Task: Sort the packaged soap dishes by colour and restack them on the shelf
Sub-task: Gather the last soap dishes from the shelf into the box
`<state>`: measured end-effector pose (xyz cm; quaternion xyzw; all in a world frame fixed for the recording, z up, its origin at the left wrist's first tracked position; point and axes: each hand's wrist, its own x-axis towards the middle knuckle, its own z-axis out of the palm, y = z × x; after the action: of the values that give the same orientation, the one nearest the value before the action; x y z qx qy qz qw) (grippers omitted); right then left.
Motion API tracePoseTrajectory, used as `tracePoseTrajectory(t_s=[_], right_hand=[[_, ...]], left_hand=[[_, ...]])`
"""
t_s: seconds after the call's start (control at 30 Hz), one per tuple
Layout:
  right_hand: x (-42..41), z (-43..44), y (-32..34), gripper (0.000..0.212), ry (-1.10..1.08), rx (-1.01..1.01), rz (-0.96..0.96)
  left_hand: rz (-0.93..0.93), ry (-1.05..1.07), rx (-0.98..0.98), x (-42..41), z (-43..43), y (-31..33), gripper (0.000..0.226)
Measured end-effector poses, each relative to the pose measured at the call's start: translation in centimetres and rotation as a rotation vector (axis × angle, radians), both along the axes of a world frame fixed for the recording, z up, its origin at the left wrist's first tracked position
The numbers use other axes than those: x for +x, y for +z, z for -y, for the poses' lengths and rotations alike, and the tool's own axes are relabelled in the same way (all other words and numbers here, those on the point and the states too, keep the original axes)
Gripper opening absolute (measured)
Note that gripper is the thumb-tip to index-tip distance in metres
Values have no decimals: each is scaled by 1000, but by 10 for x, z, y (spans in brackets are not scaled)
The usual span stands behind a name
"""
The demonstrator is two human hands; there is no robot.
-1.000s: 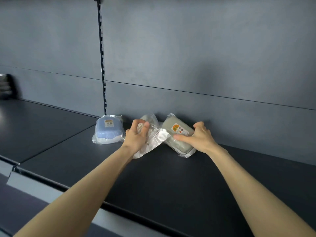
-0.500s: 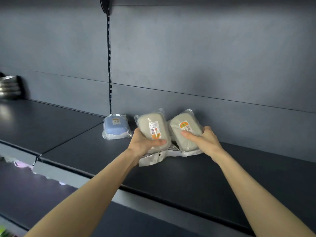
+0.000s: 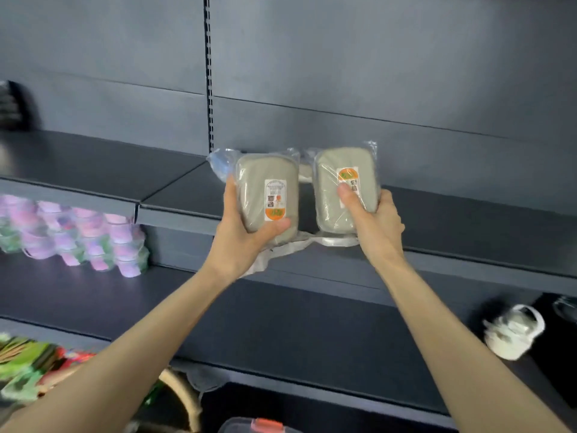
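Dark grey upper shelf [image 3: 175, 195], blurred blue packet [image 3: 219, 165] perhaps resting on it, lower shelf [image 3: 281, 323] bearing pink-and-green stacked tubs [image 3: 78, 239], white handled pot [image 3: 512, 334].

light: dim, even | blur: left and lower edges smeared | centre: sharp

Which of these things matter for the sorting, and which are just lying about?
Job: left dish, in left hand; right dish, in right hand; blue dish, mostly hidden; shelf.
Lying about: pink cups; white teapot; green packets.
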<state>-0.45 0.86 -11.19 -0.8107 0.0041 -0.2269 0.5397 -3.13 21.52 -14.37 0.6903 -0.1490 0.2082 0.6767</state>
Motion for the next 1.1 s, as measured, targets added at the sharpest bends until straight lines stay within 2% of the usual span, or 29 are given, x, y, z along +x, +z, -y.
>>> tracePoseTrajectory(t_s=[0.13, 0.3, 0.47, 0.6, 0.67, 0.83, 0.9, 1.03, 1.1], right_hand=[[-57, -24, -15, 42, 92, 39, 23], [-112, -49, -42, 37, 129, 32, -7], [-181, -78, -82, 60, 191, -7, -27], [-230, -107, -116, 74, 213, -38, -51], [-248, -123, -129, 72, 217, -36, -85], [-282, -174, -158, 70, 227, -104, -144], [-287, -196, -170, 69, 231, -131, -174], [-284, -245, -204, 66, 196, -218, -228], [-281, -271, -224, 64, 179, -235, -282]], left_hand=[[-44, 4, 77, -49, -28, -14, 89], [-117, 31, 146, -107, -64, -25, 97], [-225, 59, 189, -176, -97, -54, 98], [-315, 171, 200, -233, -119, -88, 97], [-374, 224, 177, -259, -133, -103, 99], [-489, 245, 167, -303, -180, -131, 79], [-530, 271, 223, -309, -203, -141, 71], [-608, 336, 455, -305, -257, -171, 62], [-662, 324, 485, -300, -285, -187, 63]])
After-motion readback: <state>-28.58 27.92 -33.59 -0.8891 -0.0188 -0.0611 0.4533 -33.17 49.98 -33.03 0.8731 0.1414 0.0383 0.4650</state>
